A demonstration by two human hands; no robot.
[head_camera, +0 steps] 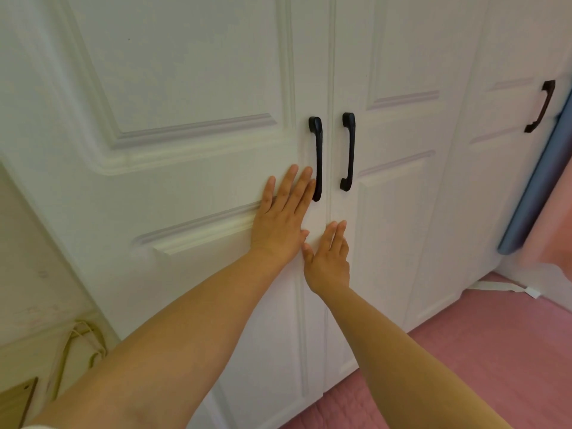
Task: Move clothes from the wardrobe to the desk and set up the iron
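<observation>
item: white wardrobe point(192, 88), panelled, filling most of the head view from the left edge to the far right. three doors are seen, all closed. each door face is divided into raised rectangular panels framed by moulded borders; the finish is plain white with a faint green cast on the left side.

fittings: a black bow handle point(317, 156) is mounted upright on the left door, near the centre seam. a matching second handle point(348, 151) is mounted on the middle door, just beside the first across the seam. a third handle point(540, 106) is fixed to the far right door, well apart from the pair.

hands: the left hand point(280, 218) is laid flat on the left door, fingers straight and spread slightly, fingertips reaching beside the lower end of the first handle; nothing is gripped. the right hand point(329, 258) is laid flat lower down, at the seam between the two doors, fingers straight and close together; nothing is gripped. both forearms are bare and extended.

surroundings: a pink floor point(479, 351) is seen at lower right. a blue padded upright edge point(538, 187) is set against the wardrobe's right end. pale cords point(80, 345) are seen hanging at lower left beside a cream surface. a white strip point(507, 287) lies on the floor at the wardrobe's foot.
</observation>
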